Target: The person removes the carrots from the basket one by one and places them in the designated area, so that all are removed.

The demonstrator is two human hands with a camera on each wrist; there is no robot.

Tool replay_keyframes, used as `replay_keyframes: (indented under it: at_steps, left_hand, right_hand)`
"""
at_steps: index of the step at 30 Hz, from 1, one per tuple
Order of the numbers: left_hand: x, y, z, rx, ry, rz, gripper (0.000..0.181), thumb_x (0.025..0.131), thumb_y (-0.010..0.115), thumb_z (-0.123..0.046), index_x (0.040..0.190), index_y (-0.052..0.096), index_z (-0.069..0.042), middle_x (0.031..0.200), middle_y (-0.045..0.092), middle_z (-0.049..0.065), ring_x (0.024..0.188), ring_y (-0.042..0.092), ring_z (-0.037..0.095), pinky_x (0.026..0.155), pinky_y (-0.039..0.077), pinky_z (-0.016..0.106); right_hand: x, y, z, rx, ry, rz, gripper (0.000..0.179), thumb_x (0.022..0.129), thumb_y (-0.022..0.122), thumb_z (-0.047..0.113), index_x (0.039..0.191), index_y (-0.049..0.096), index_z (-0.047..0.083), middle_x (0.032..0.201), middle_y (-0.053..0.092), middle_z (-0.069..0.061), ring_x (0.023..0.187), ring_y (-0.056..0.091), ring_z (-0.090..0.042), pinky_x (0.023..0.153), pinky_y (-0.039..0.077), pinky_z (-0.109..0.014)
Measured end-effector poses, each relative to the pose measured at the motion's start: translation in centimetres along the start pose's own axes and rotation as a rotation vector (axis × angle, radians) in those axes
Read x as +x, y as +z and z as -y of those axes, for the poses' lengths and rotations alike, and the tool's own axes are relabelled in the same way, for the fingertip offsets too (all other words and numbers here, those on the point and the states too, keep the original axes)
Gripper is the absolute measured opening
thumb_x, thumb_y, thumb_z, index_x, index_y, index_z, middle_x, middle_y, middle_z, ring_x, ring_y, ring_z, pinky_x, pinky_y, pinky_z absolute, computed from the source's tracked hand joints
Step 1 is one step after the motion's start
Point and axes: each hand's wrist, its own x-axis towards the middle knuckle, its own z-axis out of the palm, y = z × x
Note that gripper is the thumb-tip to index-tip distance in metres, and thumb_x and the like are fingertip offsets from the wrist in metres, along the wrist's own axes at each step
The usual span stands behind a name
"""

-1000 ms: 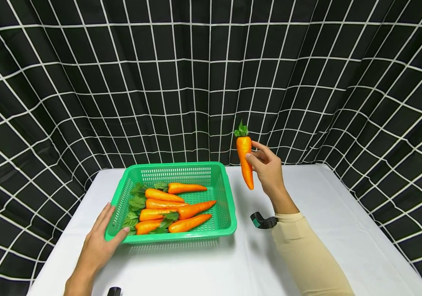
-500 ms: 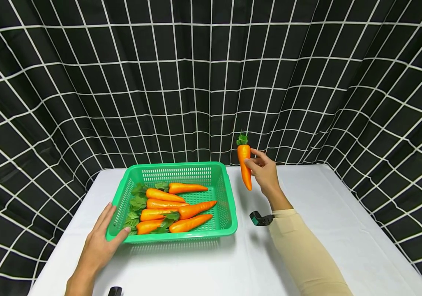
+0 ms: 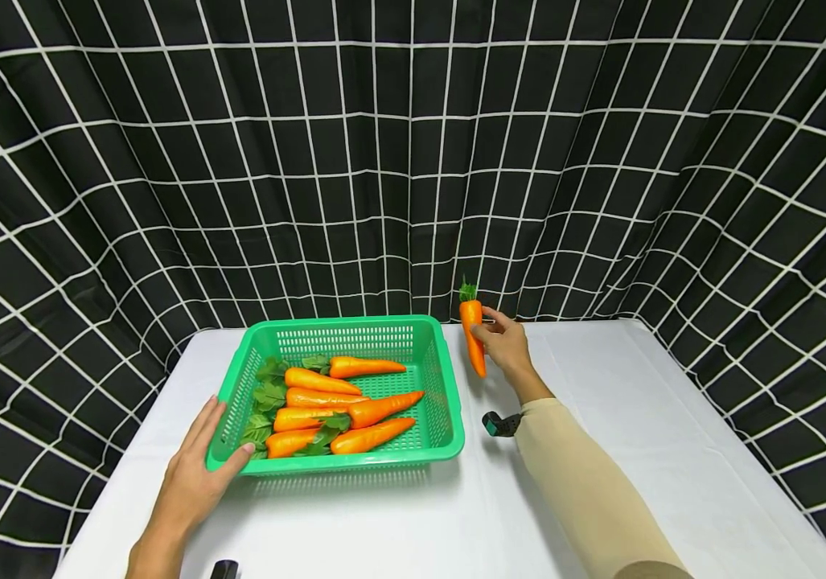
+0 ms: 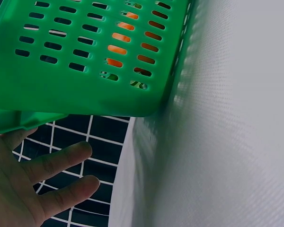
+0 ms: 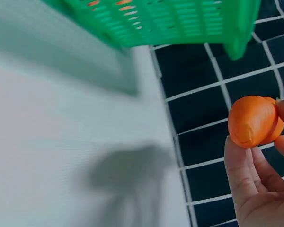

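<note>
A carrot (image 3: 474, 330) with a green leafy top stands nearly upright just right of the basket, pinched between the thumb and fingers of my right hand (image 3: 507, 344). In the right wrist view the orange carrot (image 5: 252, 122) is seen tip-on, above the fingers. My left hand (image 3: 191, 474) rests at the left front corner of the green perforated basket (image 3: 355, 461), its thumb on the rim. The left wrist view shows straight, spread fingers (image 4: 66, 196) beside the basket wall (image 4: 85, 97). Inside the basket lie several carrots (image 3: 380, 410), leaves toward the left.
A white cloth (image 3: 355, 531) covers the table. Behind and at both sides hangs a black curtain (image 3: 427, 161) with a white grid. A black wrist device (image 3: 501, 424) sits by the right sleeve (image 3: 586, 482).
My right hand has moved down and slightly left with the carrot, away toward the far edge of the table. The left hand and the basket have stayed in place.
</note>
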Motion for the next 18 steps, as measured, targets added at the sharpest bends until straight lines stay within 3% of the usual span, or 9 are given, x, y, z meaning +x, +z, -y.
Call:
replay_keyframes:
  at_steps: [4,10,15,18]
  left_hand:
    - [0.0,0.0,0.0,0.000,0.001,-0.002,0.079,0.087,0.070,-0.039,0.151,0.034,-0.011,0.158,0.022,0.003,0.134,0.030,0.046,0.096,0.029,0.068]
    - [0.0,0.0,-0.1,-0.007,0.010,-0.010,0.078,0.087,0.070,-0.039,0.151,0.035,-0.011,0.158,0.023,0.002,0.134,0.030,0.045,0.097,0.029,0.068]
    - [0.0,0.0,-0.1,0.001,0.009,-0.010,0.078,0.087,0.070,-0.038,0.151,0.035,-0.011,0.158,0.023,0.001,0.135,0.030,0.044,0.097,0.029,0.067]
    - [0.0,0.0,-0.1,0.005,0.007,-0.009,0.078,0.087,0.070,-0.038,0.151,0.034,-0.010,0.158,0.022,0.001,0.135,0.030,0.045,0.097,0.029,0.068]
  right_hand:
    - [0.2,0.2,-1.0,-0.051,0.045,0.000,0.051,0.088,0.069,0.016,0.137,0.056,0.009,0.107,0.064,-0.020,0.077,0.064,-0.020,0.065,0.055,-0.028]
    - [0.4,0.3,-2.2,-0.121,0.102,-0.014,0.053,0.088,0.070,0.020,0.138,0.055,0.009,0.107,0.066,-0.021,0.073,0.064,-0.018,0.061,0.054,-0.023]
    - [0.7,0.4,-2.9,-0.122,0.122,-0.009,0.054,0.088,0.070,0.019,0.138,0.054,0.007,0.106,0.065,-0.022,0.066,0.063,-0.016,0.059,0.054,-0.023]
    - [0.9,0.5,-3.3,-0.168,0.123,-0.003,0.054,0.088,0.069,0.020,0.138,0.054,0.007,0.106,0.065,-0.022,0.070,0.064,-0.019,0.061,0.054,-0.025]
